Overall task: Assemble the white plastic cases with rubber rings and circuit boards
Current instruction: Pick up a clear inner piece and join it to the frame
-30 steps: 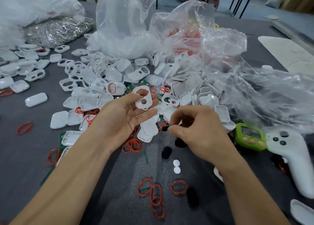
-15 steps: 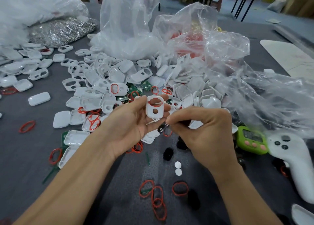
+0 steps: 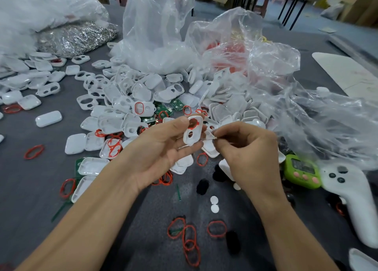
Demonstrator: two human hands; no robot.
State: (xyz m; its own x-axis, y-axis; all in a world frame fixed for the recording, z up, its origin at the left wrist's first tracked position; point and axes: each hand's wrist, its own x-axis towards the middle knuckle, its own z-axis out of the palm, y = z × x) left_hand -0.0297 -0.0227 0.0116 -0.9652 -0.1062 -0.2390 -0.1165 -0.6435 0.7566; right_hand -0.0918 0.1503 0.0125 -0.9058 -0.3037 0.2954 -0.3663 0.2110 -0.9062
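Now, items in hand:
- L hand (image 3: 161, 154): thumb + fingers clamp white two-hole plastic case half (image 3: 193, 132), tilted up, prob. so its openings face the worker for fitting.
- Red rubber ring (image 3: 193, 125): sits round the case's upper hole.
- R hand (image 3: 249, 158): fingertips pinch small pale sliver (image 3: 212, 136), type unclear, just beside the case's R edge.
- Case sits at L fingertips, off the palm, above grey table (image 3: 30, 189).

A small assembly workshop: a heap of white case shells (image 3: 131, 99) sprawls over a grey worktable (image 3: 24, 180). Behind the heap stand clear bulk bags (image 3: 155, 35) and a sack of silvery metal parts (image 3: 75, 37). In front of it lie loose red rubber rings (image 3: 190, 240), and far behind it stand cardboard cartons (image 3: 358, 7).
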